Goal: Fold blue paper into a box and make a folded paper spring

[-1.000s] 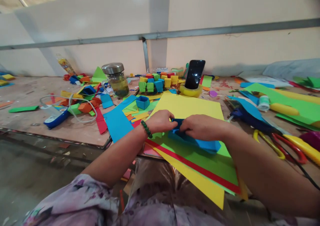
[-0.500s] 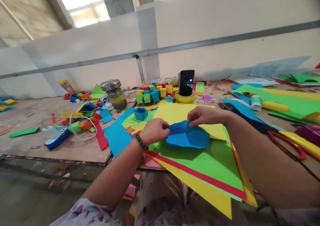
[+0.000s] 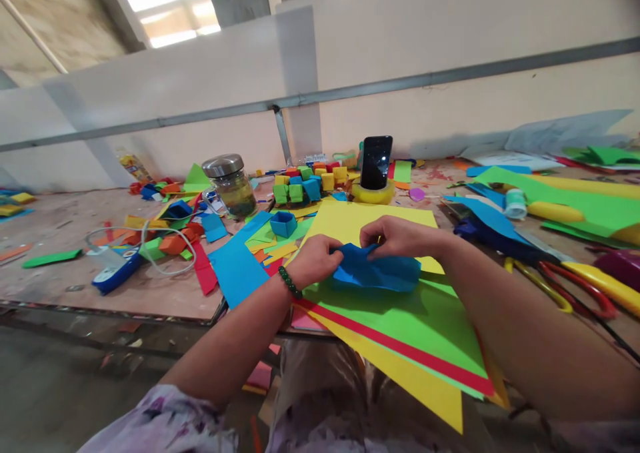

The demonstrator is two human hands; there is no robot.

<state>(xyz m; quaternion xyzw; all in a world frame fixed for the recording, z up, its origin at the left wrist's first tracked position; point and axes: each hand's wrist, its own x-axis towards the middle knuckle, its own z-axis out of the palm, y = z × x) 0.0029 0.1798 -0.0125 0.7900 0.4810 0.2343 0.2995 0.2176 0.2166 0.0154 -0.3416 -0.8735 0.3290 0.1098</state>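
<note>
Thumb and curled fingers of the left hand (image 3: 316,261) close on the left end of the blue paper (image 3: 383,276), while the right hand (image 3: 393,235) pinches its top edge with thumb and fingertips drawn nearly together — one grip probably steadying the folded piece so that the other can work the edge. Starting from the left, a blue-and-white power strip (image 3: 117,276) lies on the table (image 3: 45,233) well apart from the hands, where it seems unlikely to be bumped. Farther back stands a glass jar (image 3: 233,193), lid on, perhaps to keep paper bits out of it. Next comes a small open blue box (image 3: 283,224), upright just beyond the left hand and easy to glance at. Behind it, paper cubes (image 3: 312,189) crowd together, likely gathered so they don't scatter. In the middle, the blue paper sits over a green sheet (image 3: 423,336), part of a layered stack that presumably gives a smooth surface — whether the two touch I can't tell. Beyond, a yellow ring (image 3: 374,194) props a phone (image 3: 377,161) nearly upright. At right, red-handled scissors (image 3: 607,309) lie beside the right forearm, handles toward the person, apparently for easy reach.
</note>
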